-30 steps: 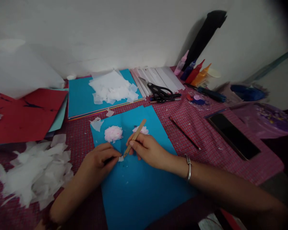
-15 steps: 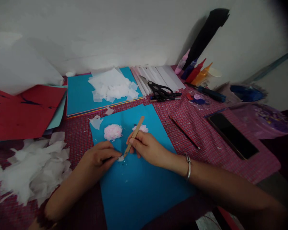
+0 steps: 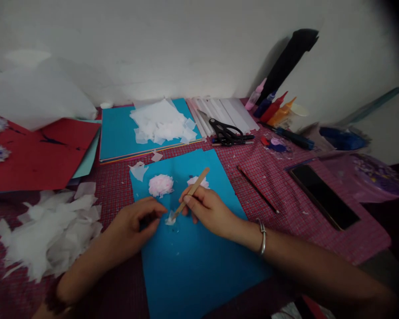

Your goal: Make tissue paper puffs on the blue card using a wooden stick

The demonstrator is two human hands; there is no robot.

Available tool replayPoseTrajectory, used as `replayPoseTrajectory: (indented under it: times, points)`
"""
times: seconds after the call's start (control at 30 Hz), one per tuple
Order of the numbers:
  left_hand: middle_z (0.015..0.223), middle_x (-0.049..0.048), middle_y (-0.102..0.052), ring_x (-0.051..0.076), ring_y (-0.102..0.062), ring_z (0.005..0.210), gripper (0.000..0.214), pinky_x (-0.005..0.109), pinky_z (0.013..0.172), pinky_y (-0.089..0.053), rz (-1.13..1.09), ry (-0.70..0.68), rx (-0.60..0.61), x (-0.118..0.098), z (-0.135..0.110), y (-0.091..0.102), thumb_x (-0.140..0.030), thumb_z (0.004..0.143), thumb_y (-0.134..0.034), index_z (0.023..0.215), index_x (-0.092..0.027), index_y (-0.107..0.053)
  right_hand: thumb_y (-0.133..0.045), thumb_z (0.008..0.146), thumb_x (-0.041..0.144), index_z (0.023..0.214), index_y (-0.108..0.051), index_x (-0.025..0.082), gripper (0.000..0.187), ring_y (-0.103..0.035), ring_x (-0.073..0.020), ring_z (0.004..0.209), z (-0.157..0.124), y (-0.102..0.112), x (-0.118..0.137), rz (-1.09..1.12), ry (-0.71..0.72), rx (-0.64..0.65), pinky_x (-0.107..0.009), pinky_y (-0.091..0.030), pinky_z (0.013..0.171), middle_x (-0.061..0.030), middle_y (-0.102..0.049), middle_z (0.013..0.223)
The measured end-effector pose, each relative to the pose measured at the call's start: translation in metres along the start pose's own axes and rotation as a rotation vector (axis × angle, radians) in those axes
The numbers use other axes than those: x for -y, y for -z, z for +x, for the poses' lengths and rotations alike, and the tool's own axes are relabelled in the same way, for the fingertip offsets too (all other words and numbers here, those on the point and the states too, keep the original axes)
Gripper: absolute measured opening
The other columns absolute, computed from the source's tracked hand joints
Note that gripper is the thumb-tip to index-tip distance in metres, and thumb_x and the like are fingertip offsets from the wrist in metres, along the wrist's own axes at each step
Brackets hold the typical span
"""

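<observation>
My right hand point(image 3: 208, 208) grips a flat wooden craft stick point(image 3: 198, 181), tilted, with its lower end on a small white paper piece point(image 3: 170, 218). That piece lies on the blue sheet point(image 3: 199, 270), with shiny wet-looking spots just below it. My left hand point(image 3: 141, 219) is beside the piece on the left, thumb and fingers apart, holding nothing. Farther up the sheet sits a round pinkish-white paper puff point(image 3: 161, 185); a second puff point(image 3: 201, 182) is partly hidden behind the stick and my right hand. A torn white scrap point(image 3: 138, 171) lies at the sheet's upper left corner.
Loose white paper pieces point(image 3: 53, 235) are heaped at left, more point(image 3: 162, 126) on a blue stack behind. Scissors point(image 3: 224, 130), a pencil point(image 3: 257, 188), a phone point(image 3: 324, 195) and paint bottles point(image 3: 275, 108) are at right. Red painted paper point(image 3: 40, 150) stands at far left.
My left fingers have come off the small white paper piece and opened, drawing back slightly left. The craft stick's tip now rests on the piece. The whole view has shifted slightly.
</observation>
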State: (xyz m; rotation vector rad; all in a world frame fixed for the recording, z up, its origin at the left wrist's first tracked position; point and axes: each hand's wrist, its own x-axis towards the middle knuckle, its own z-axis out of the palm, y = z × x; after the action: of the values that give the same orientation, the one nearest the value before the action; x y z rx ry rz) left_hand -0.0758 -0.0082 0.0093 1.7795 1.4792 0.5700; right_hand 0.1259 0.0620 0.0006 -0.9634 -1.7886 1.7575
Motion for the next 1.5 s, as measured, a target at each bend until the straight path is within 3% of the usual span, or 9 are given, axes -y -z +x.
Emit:
replayPoseTrajectory:
  times: [0.2,0.37,0.6,0.73,0.87,1.1,1.23,1.37,1.5]
  points:
    - [0.079,-0.0011,-0.061,0.014,-0.058,0.074,0.01,0.025,0.068,-0.045,-0.091,0.066,0.038,-0.007,-0.004,0.009,-0.027,0.083,-0.052,0.081,-0.021,-0.059,-0.043,0.089,0.023,0.087,-0.052,0.016,0.011,-0.047,-0.0071,0.044,-0.001,0.0,0.0,0.136,0.006,-0.013,-0.019,-0.037,0.041,0.0013,-0.057,0.066]
    - [0.077,-0.001,-0.063,0.015,-0.058,0.072,0.017,0.025,0.065,-0.045,0.004,0.122,-0.078,-0.022,-0.003,0.039,-0.034,0.085,-0.049,0.082,-0.021,-0.061,-0.045,0.088,0.033,0.088,-0.05,0.016,0.018,-0.047,-0.0069,0.043,-0.011,0.006,-0.002,0.296,0.014,-0.024,-0.019,-0.036,0.041,0.0018,-0.056,0.065]
    - [0.075,0.0024,-0.065,0.02,-0.06,0.072,0.021,0.028,0.063,-0.04,0.45,0.243,-0.265,-0.012,0.066,0.081,-0.037,0.079,-0.051,0.075,-0.02,-0.064,-0.048,0.088,0.03,0.086,-0.051,0.016,0.014,-0.047,-0.0081,0.048,-0.019,0.006,-0.007,0.255,-0.041,0.115,-0.019,-0.037,0.043,0.0006,-0.055,0.066]
    - [0.057,0.0027,-0.061,0.02,-0.057,0.055,0.037,0.027,0.049,-0.032,0.505,0.409,-0.241,0.014,0.102,0.08,-0.049,0.078,-0.05,0.065,-0.017,-0.062,-0.045,0.089,0.023,0.085,-0.054,0.016,0.012,-0.048,-0.0086,0.049,-0.019,0.006,-0.01,0.213,-0.031,0.13,-0.019,-0.038,0.044,-0.0005,-0.056,0.068]
    - [0.062,0.0028,-0.063,0.019,-0.058,0.057,0.038,0.026,0.049,-0.032,0.499,0.439,-0.245,0.026,0.114,0.072,-0.053,0.075,-0.054,0.07,-0.016,-0.061,-0.043,0.089,0.018,0.085,-0.055,0.015,0.013,-0.051,-0.0098,0.056,-0.019,0.008,-0.008,0.178,0.001,0.149,-0.019,-0.041,0.048,-0.0015,-0.058,0.071]
    - [0.078,0.0049,-0.063,0.019,-0.058,0.069,0.031,0.027,0.059,-0.037,0.565,0.329,-0.252,0.011,0.119,0.061,-0.04,0.079,-0.053,0.098,-0.017,-0.059,-0.043,0.089,0.017,0.088,-0.056,0.015,0.013,-0.054,-0.0107,0.061,-0.021,0.009,-0.008,0.159,0.008,0.146,-0.02,-0.043,0.052,-0.0014,-0.059,0.072]
    - [0.073,0.0043,-0.059,0.018,-0.056,0.069,0.013,0.028,0.064,-0.04,0.59,0.241,-0.189,0.003,0.13,0.065,-0.029,0.071,-0.058,0.071,-0.018,-0.065,-0.044,0.089,0.016,0.088,-0.056,0.015,0.012,-0.05,-0.0084,0.054,-0.02,0.009,-0.009,0.149,0.026,0.142,-0.018,-0.04,0.049,-0.0007,-0.058,0.071]
    - [0.08,0.0052,-0.059,0.018,-0.057,0.072,0.018,0.026,0.063,-0.043,0.536,0.213,-0.207,-0.019,0.117,0.082,-0.032,0.07,-0.055,0.063,-0.017,-0.063,-0.044,0.089,0.015,0.086,-0.055,0.014,0.012,-0.049,-0.0074,0.051,-0.018,0.01,-0.005,0.229,0.01,0.116,-0.017,-0.04,0.046,0.0004,-0.057,0.068]
    - [0.068,-0.0004,-0.058,0.015,-0.053,0.066,0.027,0.023,0.058,-0.041,0.338,0.262,-0.22,-0.052,0.059,0.089,-0.046,0.073,-0.058,0.069,-0.02,-0.063,-0.042,0.088,0.01,0.083,-0.052,0.015,0.012,-0.048,-0.0061,0.047,-0.017,0.014,0.004,0.327,-0.046,0.057,-0.016,-0.039,0.043,0.0027,-0.055,0.063]
